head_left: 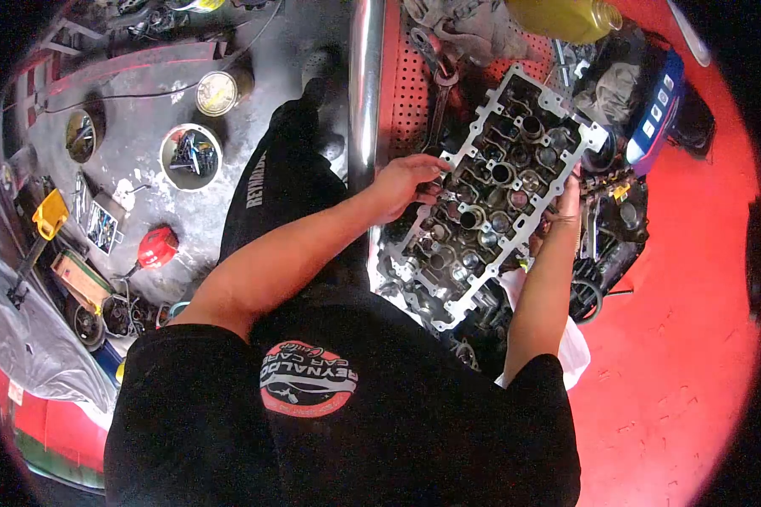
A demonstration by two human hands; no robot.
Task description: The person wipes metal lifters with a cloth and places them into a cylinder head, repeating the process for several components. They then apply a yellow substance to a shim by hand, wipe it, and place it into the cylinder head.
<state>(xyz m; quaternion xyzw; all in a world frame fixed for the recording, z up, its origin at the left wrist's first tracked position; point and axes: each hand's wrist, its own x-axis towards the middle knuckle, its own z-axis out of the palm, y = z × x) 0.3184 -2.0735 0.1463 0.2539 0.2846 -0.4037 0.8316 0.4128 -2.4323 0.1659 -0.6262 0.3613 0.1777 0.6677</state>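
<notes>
A metal engine cylinder head (500, 173) with open bores and valve springs lies at a slant, held at both long edges. My left hand (410, 186) has its fingers wrapped on the left edge near the middle. On the opposite edge, my right hand (564, 207) grips the metal, its fingers partly hidden by the part. Beneath and beside the head are dark engine parts (596, 287) and a white cloth (573, 355). A large wrench (441, 101) lies just beyond my left hand.
A red perforated tray (407, 101) and a shiny metal rail (365, 84) are left of the head. A yellow bottle (562, 19) and a blue container (658, 110) stand beyond. Bolts fill a round tub (165, 160) on the floor, near a red funnel-like object (158, 248).
</notes>
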